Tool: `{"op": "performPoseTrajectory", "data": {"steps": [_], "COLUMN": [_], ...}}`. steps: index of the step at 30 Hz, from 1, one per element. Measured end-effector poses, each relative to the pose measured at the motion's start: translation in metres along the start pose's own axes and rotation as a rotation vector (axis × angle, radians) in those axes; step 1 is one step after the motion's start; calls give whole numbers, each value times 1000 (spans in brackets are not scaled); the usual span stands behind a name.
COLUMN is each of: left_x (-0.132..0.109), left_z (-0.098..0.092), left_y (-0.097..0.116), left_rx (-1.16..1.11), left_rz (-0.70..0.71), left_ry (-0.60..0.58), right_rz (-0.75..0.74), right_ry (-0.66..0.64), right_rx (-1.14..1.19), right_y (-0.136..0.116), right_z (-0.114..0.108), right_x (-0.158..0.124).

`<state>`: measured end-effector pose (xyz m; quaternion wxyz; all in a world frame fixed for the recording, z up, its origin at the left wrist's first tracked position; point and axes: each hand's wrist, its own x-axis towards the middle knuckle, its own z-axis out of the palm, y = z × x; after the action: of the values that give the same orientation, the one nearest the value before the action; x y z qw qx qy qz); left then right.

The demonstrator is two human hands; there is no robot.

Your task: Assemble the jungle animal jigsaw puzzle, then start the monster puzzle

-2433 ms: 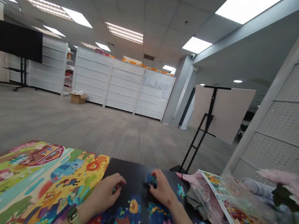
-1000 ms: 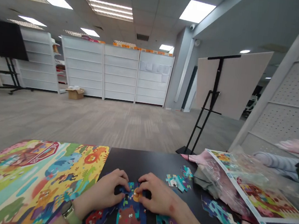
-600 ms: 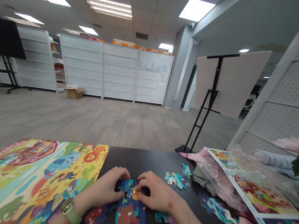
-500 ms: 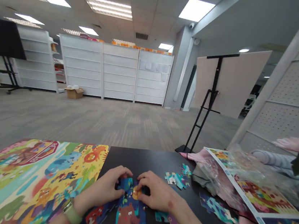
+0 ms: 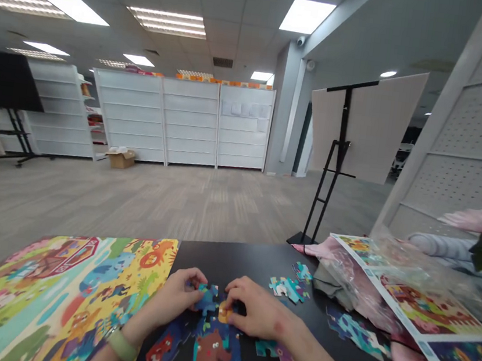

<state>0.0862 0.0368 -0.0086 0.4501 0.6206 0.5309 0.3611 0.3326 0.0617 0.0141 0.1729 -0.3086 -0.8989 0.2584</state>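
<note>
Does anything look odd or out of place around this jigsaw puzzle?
Two things stand out. The right hand has a small red mark on its back, perhaps a scrape. A crumpled clear plastic bag also lies messily across the edge of a printed picture sheet at the table's right.

Shop-like showroom hall: tall white panelled shelving units [image 5: 187, 121] along the far side, grey carpet-tile floor [image 5: 133, 196], suspended ceiling with recessed fluorescent light panels [image 5: 168, 22], and a black metal easel [image 5: 343, 123].
</note>
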Motion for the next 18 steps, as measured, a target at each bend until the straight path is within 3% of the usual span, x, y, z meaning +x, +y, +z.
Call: {"op": "performPoseTrajectory", "data": {"steps": [6, 18], "left_x": [-1, -8], "left_z": [-2, 0], "left_y": [-2, 7], "left_rx": [120, 573], "left_rz": [28, 145], "left_ry": [30, 108], "right_rz": [-11, 10], "right_ry": [10, 4], "right_rx": [-1, 8], "right_y": [2, -2], "right_z": [1, -1], "right_x": [-1, -1]}}
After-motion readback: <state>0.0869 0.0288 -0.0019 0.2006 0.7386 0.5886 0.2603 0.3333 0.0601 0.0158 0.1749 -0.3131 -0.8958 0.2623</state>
